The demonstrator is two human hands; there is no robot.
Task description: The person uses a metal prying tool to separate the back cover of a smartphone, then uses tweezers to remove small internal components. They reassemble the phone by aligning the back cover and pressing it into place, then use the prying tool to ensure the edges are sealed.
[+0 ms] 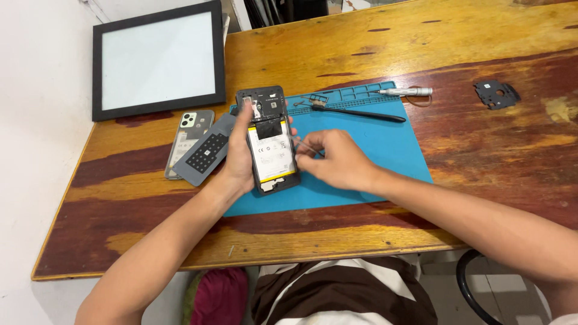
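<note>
Opened black smartphone (270, 141) with its white-and-yellow battery exposed sits in the left hand (239, 157) grip above the blue mat (373, 144), its grey back cover (188, 142) already off on the wooden bench (481, 156), while the right hand (338, 161) pinches thin metal tweezers (304, 144) at its edge, so inner work seems unfinished.

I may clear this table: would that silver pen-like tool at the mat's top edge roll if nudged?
Probably: the silver tool looks round and slim, lying flat on the blue mat rim. It seems stiff and light. The mat's ridges might check it.
</note>
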